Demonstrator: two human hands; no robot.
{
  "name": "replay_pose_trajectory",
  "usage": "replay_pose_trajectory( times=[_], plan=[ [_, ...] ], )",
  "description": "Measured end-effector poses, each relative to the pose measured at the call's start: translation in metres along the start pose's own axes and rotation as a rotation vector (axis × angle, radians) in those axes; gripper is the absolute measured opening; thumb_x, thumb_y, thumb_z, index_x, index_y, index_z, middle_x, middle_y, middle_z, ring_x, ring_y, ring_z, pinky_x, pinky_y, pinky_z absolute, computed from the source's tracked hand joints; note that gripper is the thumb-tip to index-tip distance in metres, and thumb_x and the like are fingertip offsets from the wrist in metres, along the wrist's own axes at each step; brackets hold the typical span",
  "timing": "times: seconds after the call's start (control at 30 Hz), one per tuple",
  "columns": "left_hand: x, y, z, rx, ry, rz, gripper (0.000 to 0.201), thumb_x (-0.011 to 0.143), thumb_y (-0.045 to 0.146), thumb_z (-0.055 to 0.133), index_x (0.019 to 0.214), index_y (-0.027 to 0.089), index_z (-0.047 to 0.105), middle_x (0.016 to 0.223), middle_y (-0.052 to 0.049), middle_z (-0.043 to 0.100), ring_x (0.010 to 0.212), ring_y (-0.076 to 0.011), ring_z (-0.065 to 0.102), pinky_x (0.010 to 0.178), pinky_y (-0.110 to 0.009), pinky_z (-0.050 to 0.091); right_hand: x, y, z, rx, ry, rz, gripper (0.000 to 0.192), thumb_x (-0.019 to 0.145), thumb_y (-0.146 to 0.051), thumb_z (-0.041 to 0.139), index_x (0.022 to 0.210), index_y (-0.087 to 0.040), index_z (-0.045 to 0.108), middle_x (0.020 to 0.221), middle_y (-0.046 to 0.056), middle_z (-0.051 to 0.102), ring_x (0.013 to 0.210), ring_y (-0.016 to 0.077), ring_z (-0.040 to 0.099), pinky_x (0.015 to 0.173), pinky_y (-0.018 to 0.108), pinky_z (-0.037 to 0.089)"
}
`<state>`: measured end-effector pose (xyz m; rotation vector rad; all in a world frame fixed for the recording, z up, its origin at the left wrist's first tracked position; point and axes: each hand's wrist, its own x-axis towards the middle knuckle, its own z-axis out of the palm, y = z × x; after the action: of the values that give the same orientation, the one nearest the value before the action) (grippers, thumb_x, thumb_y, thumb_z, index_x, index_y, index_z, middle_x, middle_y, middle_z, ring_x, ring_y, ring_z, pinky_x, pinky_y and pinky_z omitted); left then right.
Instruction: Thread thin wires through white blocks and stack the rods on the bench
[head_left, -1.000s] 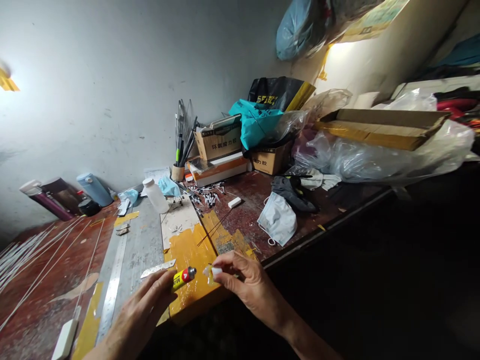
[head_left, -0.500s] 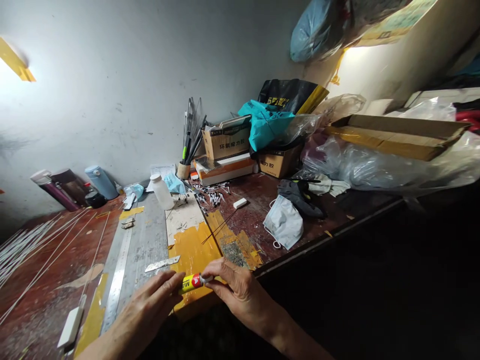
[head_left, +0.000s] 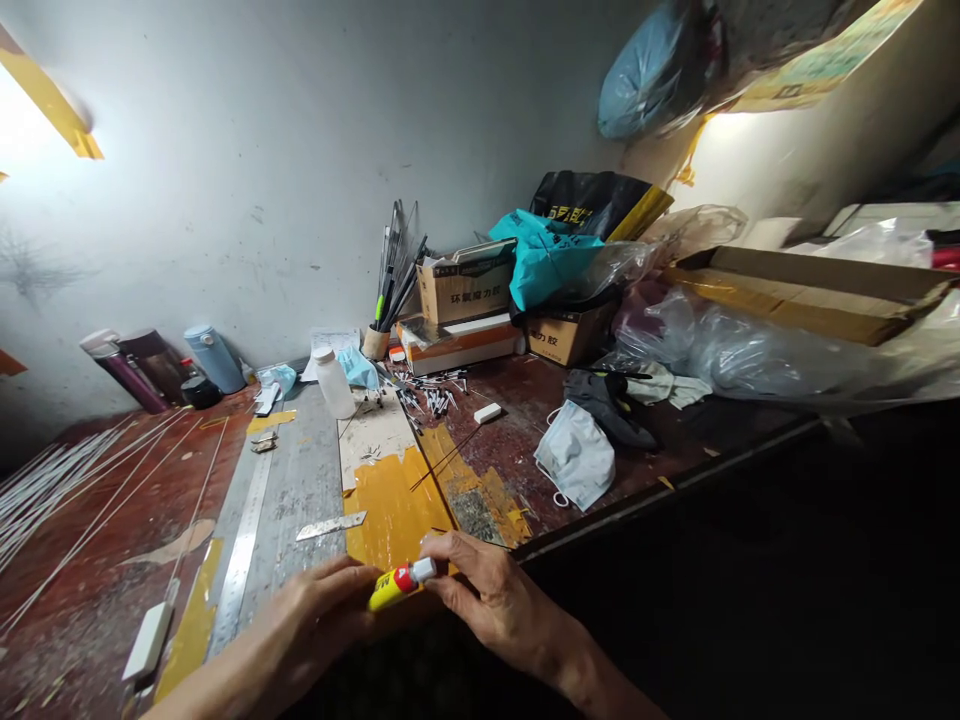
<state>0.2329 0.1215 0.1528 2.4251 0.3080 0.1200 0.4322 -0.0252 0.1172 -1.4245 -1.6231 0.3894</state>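
My left hand (head_left: 311, 620) grips a small yellow glue tube (head_left: 395, 586) with a red band, low at the bench's front edge. The fingers of my right hand (head_left: 487, 595) pinch the white cap (head_left: 424, 570) sitting on the tube's tip. Both hands hover over a board covered in yellow tape (head_left: 394, 500). A thin metal blade (head_left: 330, 525) lies just left of that board, above my left hand.
A long steel ruler (head_left: 244, 545) runs along the grey strip on the left. White thin rods (head_left: 52, 490) lie far left. A white bottle (head_left: 332, 383), face mask (head_left: 576, 455), small white block (head_left: 487, 412), cardboard boxes (head_left: 465, 290) and plastic bags (head_left: 742, 340) crowd the back and right.
The cap, held apart in my right hand a second ago, has come onto the tube's tip. Both hands have dropped toward the bench's front edge.
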Motion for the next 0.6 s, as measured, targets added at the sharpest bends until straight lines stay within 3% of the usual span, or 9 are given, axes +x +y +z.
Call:
replay_pose_trajectory(
  times=[0.13, 0.27, 0.5, 0.6],
  plan=[
    [-0.003, 0.009, -0.017, -0.095, -0.156, -0.076, 0.028, 0.091, 0.038, 0.053, 0.115, 0.028, 0.064, 0.105, -0.003, 0.068, 0.090, -0.0215, 0.064, 0.075, -0.024, 0.052, -0.002, -0.002, -0.004, -0.040, -0.053, -0.070, 0.029, 0.088, -0.007, 0.052, 0.115, -0.020, 0.054, 0.099, 0.003, 0.063, 0.090, 0.0143, 0.060, 0.083, 0.023, 0.046],
    [-0.007, 0.004, -0.012, -0.074, -0.083, -0.082, 0.028, 0.090, 0.040, 0.053, 0.113, 0.027, 0.063, 0.103, -0.003, 0.067, 0.090, -0.0209, 0.062, 0.079, -0.026, 0.050, -0.004, -0.007, -0.005, -0.204, -0.081, -0.103, 0.007, 0.089, -0.022, 0.061, 0.095, -0.018, 0.060, 0.081, 0.002, 0.063, 0.075, 0.0159, 0.058, 0.070, 0.025, 0.045],
    [-0.006, 0.002, -0.008, -0.065, -0.036, -0.048, 0.029, 0.090, 0.041, 0.054, 0.114, 0.028, 0.064, 0.105, -0.004, 0.067, 0.090, -0.0214, 0.063, 0.075, -0.025, 0.050, 0.000, -0.006, -0.005, -0.265, 0.013, -0.127, 0.029, 0.092, -0.045, 0.053, 0.085, -0.019, 0.063, 0.073, 0.002, 0.067, 0.067, 0.0156, 0.061, 0.063, 0.025, 0.042],
    [-0.007, 0.001, -0.010, -0.065, -0.072, -0.048, 0.032, 0.090, 0.041, 0.054, 0.118, 0.029, 0.061, 0.100, -0.003, 0.066, 0.084, -0.0194, 0.063, 0.073, -0.024, 0.049, 0.002, -0.006, -0.006, -0.299, -0.039, -0.112, 0.032, 0.092, -0.046, 0.052, 0.082, -0.019, 0.065, 0.069, 0.001, 0.067, 0.064, 0.0152, 0.061, 0.061, 0.025, 0.040]
  ],
)
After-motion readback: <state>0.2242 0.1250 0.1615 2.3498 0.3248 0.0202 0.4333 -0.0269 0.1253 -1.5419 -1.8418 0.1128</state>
